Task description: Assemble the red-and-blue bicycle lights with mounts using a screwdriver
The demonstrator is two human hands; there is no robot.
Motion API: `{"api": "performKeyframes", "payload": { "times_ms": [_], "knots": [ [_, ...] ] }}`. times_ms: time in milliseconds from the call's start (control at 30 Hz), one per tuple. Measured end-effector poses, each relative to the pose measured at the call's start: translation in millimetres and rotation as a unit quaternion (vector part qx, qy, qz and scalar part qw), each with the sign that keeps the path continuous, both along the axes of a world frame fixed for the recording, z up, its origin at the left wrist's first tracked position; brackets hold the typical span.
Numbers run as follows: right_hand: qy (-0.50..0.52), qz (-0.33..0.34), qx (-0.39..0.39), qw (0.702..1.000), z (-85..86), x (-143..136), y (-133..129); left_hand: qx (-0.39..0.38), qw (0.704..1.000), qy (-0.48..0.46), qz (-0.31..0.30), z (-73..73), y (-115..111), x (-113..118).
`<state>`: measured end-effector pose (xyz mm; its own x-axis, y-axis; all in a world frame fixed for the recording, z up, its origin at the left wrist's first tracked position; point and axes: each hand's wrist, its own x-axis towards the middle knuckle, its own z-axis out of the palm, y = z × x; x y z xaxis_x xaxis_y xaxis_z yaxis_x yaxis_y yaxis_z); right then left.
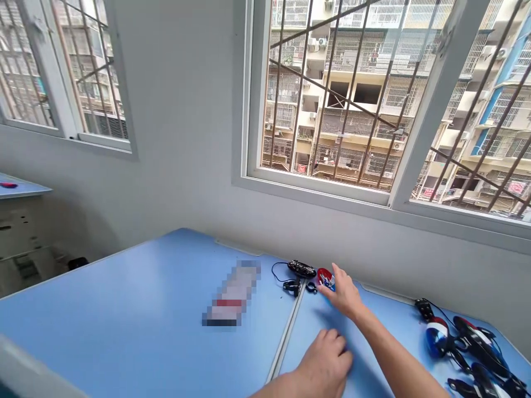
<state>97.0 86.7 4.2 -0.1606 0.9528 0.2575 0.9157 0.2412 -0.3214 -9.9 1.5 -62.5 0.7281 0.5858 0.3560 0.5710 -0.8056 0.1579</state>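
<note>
Head view shows a small red dish (323, 273), silver and blue bits in it, near the back edge of the blue table (124, 309), just beyond the right hand (341, 290), the nearer one; its thumb and fingers are parted wide beside the dish, though I cannot tell if they touch it; the left hand (323, 356) is curled farther from the back edge, its grip hidden; left of the dish a black gadget (301, 269), long axis along that edge, a clip (292, 287) and a ring (311, 287) crowd close, while a heap of lights (481, 345) fills the right side, well apart
</note>
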Motion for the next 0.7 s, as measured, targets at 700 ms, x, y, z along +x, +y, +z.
{"api": "performKeyframes", "payload": {
  "times_ms": [700],
  "knots": [
    [-0.047, -0.002, -0.022, 0.999, -6.8, 66, -85, -0.014, 0.999, -0.032, -0.017, 21.1, -5, -6]
  ]
}}
